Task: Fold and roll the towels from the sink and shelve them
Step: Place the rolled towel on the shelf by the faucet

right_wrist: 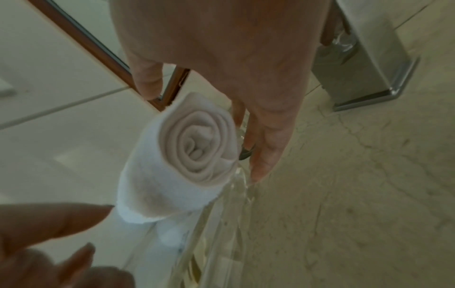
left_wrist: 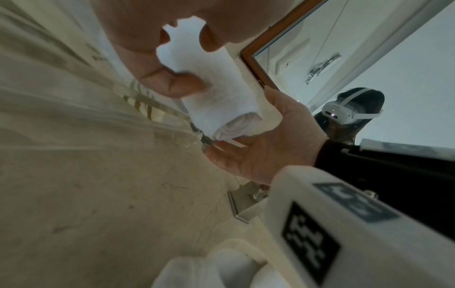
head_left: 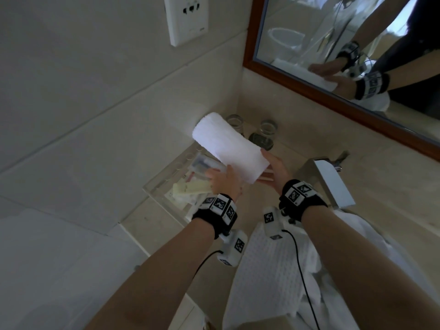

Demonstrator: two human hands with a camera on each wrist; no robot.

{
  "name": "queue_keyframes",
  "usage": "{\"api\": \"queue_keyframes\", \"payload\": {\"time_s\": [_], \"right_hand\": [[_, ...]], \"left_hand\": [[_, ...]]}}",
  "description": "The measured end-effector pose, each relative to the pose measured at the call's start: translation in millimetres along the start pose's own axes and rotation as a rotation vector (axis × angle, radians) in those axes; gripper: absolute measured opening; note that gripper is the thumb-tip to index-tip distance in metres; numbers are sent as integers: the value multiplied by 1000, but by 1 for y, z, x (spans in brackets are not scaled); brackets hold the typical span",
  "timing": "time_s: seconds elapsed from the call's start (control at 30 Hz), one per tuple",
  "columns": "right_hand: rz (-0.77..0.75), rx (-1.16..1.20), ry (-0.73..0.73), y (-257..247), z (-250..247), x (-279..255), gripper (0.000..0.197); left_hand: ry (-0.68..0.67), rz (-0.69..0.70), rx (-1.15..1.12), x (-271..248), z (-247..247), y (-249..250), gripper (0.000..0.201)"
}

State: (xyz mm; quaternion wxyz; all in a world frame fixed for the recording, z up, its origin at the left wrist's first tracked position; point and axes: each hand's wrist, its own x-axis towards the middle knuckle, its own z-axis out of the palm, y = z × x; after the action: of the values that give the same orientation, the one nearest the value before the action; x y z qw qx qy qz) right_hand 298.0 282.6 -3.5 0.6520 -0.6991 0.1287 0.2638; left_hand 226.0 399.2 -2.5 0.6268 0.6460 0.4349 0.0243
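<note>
- I see the rolled white towel (head_left: 229,146) lying on top of the clear acrylic shelf (head_left: 152,186), set in the corner where the tiled wall meets the counter. Its spiral end (right_wrist: 199,143) faces toward me.
- My left hand (head_left: 225,181) is at the near left end of the roll. The left wrist view shows its fingers (left_wrist: 172,81) curled against the towel's side, thumb on the other side, so the hand grips the roll.
- My right hand (head_left: 277,172) is at the near right end. Its fingers (right_wrist: 264,148) are straight and point down beside the spiral end, palm turned toward the roll. I cannot tell whether the palm touches the towel.
- Under the shelf top, toiletry items lie in the tray, including a pale yellow tube (head_left: 190,188).
- Two drinking glasses (head_left: 268,129) stand behind the towel, near the wall.
- A square chrome faucet (head_left: 333,182) stands right of my right hand, well apart from the towel.
- More white towels (head_left: 273,277) lie heaped in the sink area below my forearms, one with a dotted weave.
- A wood-framed mirror (head_left: 357,113) hangs above the counter and reflects both hands.
- A white wall socket (head_left: 187,19) sits on the tiled wall at upper left.
- Both wrists carry black bands with tagged white camera units (head_left: 232,248).
</note>
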Motion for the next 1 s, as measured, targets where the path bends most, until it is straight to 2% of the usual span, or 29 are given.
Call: {"api": "queue_keyframes", "payload": {"time_s": [0.07,0.13,0.2,0.33,0.5,0.57,0.67,0.7,0.73,0.8,0.87,0.93,1.0], "right_hand": [[13,-33,0,1,-4,-6,59],[13,-71,24,5,-9,-15,56],[5,-106,65,11,-15,-27,51],[-54,-243,148,40,-34,-54,42],[-76,-658,168,90,-96,-96,29],[-70,-769,276,111,-127,-113,30],[-30,-780,477,141,-178,-136,22],[17,-808,484,151,-194,-144,28],[92,-864,464,163,-207,-151,42],[252,-976,407,187,-226,-167,85],[325,-978,343,210,-233,-177,119],[347,-918,284,225,-234,-180,126],[337,-867,317,229,-235,-176,107]], "left_hand": [[0,63,170,-2,-4,-8,29],[-51,228,271,-15,-8,-13,10],[-112,345,357,-28,-7,-21,14],[-242,479,417,-60,3,-40,14],[-580,550,645,-106,36,-72,16],[-682,577,744,-125,51,-82,14],[-775,662,838,-153,76,-92,13],[-800,682,868,-161,86,-96,13],[-823,697,901,-168,95,-100,14],[-868,704,978,-179,113,-110,18],[-906,669,1048,-187,129,-123,21],[-922,612,1103,-196,142,-136,24],[-906,538,1138,-204,153,-150,29]]}}
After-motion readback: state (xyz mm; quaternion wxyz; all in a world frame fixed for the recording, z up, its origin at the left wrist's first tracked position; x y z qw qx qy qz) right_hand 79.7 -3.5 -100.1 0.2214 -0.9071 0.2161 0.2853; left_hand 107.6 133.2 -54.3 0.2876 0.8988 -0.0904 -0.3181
